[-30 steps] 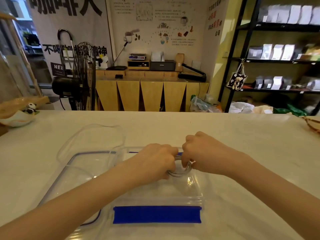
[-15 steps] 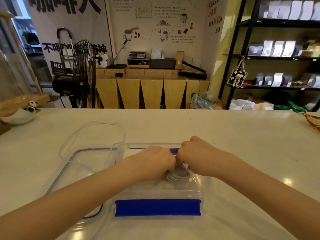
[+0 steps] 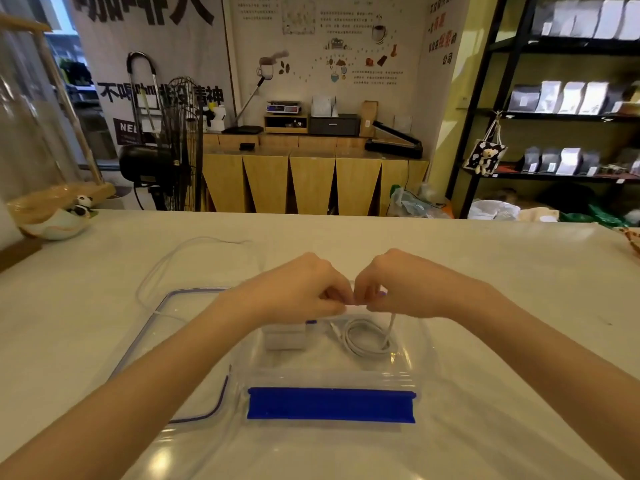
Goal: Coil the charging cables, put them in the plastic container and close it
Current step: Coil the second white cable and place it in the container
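Observation:
A clear plastic container (image 3: 420, 344) with a blue latch (image 3: 330, 405) on its near side stands open in front of me. Inside lie a coiled white cable (image 3: 362, 342) and a pale charger block (image 3: 284, 338). My left hand (image 3: 298, 292) and my right hand (image 3: 408, 289) meet fingertip to fingertip just above the container's far side. Both pinch the free end of that cable, and a strand hangs from my right fingers down to the coil. The clear lid (image 3: 162, 310) with a blue seal lies flat to the left. A second white cable (image 3: 157, 271) lies loose behind the lid.
The container sits on a white table (image 3: 502, 278). A bowl with a panda figure (image 3: 57, 223) stands at the table's far left edge. A woven item (image 3: 632, 239) shows at the far right edge. A black fan (image 3: 173, 147) stands behind the table.
Both hands pressed on the coil in the container before. They have risen off it; the coil now lies uncovered and they pinch its end above it.

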Available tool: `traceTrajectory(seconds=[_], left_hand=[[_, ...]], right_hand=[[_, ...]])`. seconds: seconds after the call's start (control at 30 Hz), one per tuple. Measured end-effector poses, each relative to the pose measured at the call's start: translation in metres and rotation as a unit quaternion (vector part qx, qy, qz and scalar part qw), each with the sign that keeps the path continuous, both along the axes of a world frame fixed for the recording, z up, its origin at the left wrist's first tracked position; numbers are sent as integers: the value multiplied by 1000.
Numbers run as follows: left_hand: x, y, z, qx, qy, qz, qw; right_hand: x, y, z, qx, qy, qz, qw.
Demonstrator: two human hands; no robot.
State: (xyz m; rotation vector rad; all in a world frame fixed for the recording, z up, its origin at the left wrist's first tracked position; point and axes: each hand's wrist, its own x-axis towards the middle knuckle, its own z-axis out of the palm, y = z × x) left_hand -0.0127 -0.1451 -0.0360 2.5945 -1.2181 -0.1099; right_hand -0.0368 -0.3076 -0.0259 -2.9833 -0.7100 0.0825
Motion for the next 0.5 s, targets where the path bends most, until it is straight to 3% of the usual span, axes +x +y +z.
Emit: traceTrajectory(seconds=[0.2,0.33,0.5], left_hand=[[-2,69,2,-140,-5,162,977],[-5,114,-20,-125,-22,272,954],[-18,141,-43,-102,24,359,928]], right_hand=[[24,44,8,117,-2,71,990],[45,87,3,161,21,121,979],[66,138,-8,150,45,174,972]])
